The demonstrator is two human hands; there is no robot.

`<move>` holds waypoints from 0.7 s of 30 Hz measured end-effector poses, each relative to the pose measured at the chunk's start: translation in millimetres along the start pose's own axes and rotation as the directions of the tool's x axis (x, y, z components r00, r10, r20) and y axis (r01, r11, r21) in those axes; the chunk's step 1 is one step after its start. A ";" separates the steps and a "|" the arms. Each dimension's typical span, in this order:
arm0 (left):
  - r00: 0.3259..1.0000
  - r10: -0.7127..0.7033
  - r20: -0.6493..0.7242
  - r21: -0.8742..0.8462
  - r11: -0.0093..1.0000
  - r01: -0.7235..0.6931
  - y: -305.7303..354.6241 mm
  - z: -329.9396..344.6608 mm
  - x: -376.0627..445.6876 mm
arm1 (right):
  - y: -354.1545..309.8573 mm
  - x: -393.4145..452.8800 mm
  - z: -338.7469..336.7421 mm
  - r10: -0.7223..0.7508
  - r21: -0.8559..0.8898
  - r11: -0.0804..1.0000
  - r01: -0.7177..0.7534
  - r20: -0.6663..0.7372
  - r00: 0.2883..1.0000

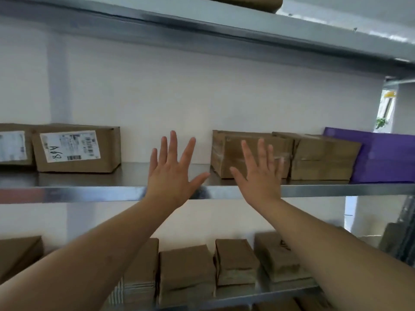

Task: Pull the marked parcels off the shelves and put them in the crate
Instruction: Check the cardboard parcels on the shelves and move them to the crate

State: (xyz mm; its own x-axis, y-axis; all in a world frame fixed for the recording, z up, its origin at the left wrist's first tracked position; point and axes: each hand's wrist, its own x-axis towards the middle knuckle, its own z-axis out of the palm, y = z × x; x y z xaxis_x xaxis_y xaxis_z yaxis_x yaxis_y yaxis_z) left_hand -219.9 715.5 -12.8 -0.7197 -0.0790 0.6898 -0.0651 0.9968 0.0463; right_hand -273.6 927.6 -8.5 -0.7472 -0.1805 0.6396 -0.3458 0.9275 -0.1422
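Marked parcel (pixel 76 149): brown carton on the middle shelf (pixel 94 194), well left of the left hand; white label on its front with handwritten "A68" standing sideways; printed text too small to read.
Second labelled parcel (pixel 13 145): just left of the first, cut off by the frame edge; label blurred.
Taped parcel (pixel 226 151): brown, directly behind the right hand, its front partly hidden by the fingers; no label visible on the shown faces.
Plain parcel (pixel 323 158): just right of the taped one, touching it.
Purple box (pixel 386 158): far right of the right hand, cut off at the edge.
Left hand (pixel 173 173): raised before the shelf gap, fingers spread and straight, holding nothing.
Right hand (pixel 260 173): raised in front of the taped parcel, fingers spread; whether it touches the parcel cannot be told.
Lower parcels (pixel 186 272): row of brown packets below both forearms, several partly hidden by the arms.
Top shelf (pixel 202 25): above the hands; one brown item on it, mostly cut off.
Crate: not in view.
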 end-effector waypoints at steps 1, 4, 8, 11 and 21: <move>1.000 -0.008 0.001 -0.004 1.000 0.008 0.2 8.0 10.4 | 7.2 9.1 5.3 0.001 0.020 1.000 -0.002 0.017 1.000; 1.000 -0.023 0.005 0.018 1.000 0.023 -3.8 24.7 36.2 | 31.4 35.7 14.1 -0.043 -0.014 0.999 0.043 0.056 0.998; 0.991 -0.102 0.085 -0.055 0.993 0.107 -16.4 39.5 61.7 | 59.8 71.7 13.2 -0.013 -0.054 0.998 0.018 0.094 0.996; 0.968 -0.142 0.205 -0.202 0.962 0.184 -21.1 51.0 71.8 | 69.5 83.0 21.8 -0.053 -0.024 0.998 0.056 0.084 0.995; 0.949 -0.061 0.309 -0.605 0.757 0.246 -23.2 56.6 73.7 | 40.9 81.6 37.9 -0.138 0.047 0.989 0.139 -0.017 0.990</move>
State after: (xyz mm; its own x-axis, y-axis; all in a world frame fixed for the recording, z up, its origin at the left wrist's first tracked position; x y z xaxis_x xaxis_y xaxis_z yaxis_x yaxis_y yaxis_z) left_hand -310.5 685.8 -3.9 -0.8927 -0.1398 0.4284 0.1919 0.7422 0.6421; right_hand -370.2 938.4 9.2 -0.6825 -0.3013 0.6659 -0.4726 0.8769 -0.0877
